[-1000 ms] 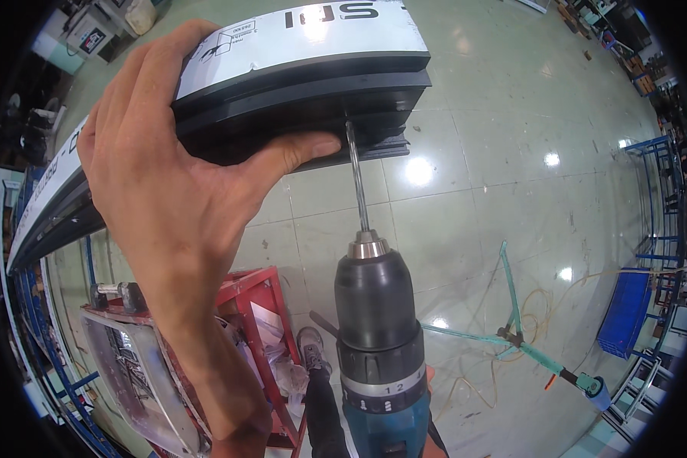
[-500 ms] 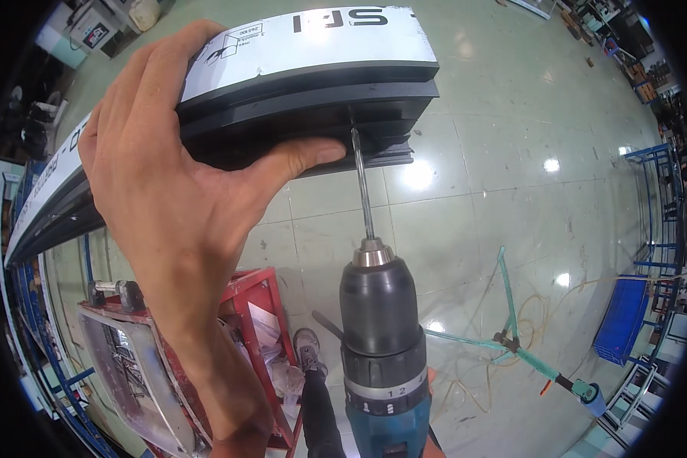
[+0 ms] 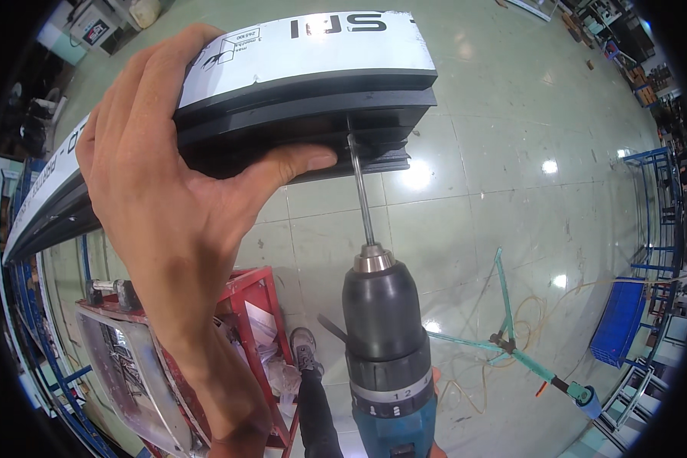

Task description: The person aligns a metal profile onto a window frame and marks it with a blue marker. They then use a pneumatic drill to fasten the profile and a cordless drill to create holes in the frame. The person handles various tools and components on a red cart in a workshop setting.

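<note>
My left hand [image 3: 168, 153] is closed around a long black profile [image 3: 298, 114], its fingers over the top and its thumb along the lower side near the end. White printed film [image 3: 275, 57] covers the profile's upper face. A teal and black cordless drill [image 3: 385, 336] points up and away from me at the profile's ribbed side. Its slim bit [image 3: 362, 198] meets that side just right of my thumb; the tip is hard to make out. My right hand [image 3: 437, 450] grips the drill from behind, mostly hidden, with only bits of fingers showing.
Below my left forearm stands a red metal frame [image 3: 253, 286] with a grey tray [image 3: 126, 382] of small metal parts. A green tripod stand [image 3: 504, 343] with a thin hose lies across the tiled floor. At the right are a blue bin [image 3: 618, 320] and blue racks [image 3: 656, 206].
The drill has shifted slightly right and down, its body tilting a little. The near end of the profile and my left hand have dipped slightly. Both grips stay the same.
</note>
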Demonstrator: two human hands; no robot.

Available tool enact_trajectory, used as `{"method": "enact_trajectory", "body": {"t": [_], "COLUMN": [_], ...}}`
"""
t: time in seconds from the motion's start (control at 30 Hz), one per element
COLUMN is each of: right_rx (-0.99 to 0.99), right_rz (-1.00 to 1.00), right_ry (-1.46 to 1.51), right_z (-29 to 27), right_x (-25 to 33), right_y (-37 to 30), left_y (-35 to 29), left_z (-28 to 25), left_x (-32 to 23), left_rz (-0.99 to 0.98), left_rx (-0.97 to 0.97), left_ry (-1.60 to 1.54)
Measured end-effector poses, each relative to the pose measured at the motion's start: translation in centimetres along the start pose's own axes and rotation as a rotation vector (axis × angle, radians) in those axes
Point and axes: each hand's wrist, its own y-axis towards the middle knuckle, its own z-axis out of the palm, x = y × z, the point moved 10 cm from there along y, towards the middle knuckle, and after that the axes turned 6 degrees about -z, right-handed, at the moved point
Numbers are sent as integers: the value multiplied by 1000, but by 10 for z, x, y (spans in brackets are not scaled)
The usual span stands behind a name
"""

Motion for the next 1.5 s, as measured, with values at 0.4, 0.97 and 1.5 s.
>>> {"method": "enact_trajectory", "body": {"t": [0.4, 0.97, 1.5], "right_rx": [28, 87, 81], "right_rz": [-17, 18, -48], "right_ry": [-11, -85, -218], "right_z": [-6, -14, 0], "right_x": [-4, 2, -3], "right_y": [5, 9, 6], "left_y": [0, 0, 3], "left_z": [-2, 0, 0], "left_x": [1, 1, -1], "left_rz": [-57, -91, -92], "left_rx": [52, 79, 70], "left_ry": [36, 11, 6]}}
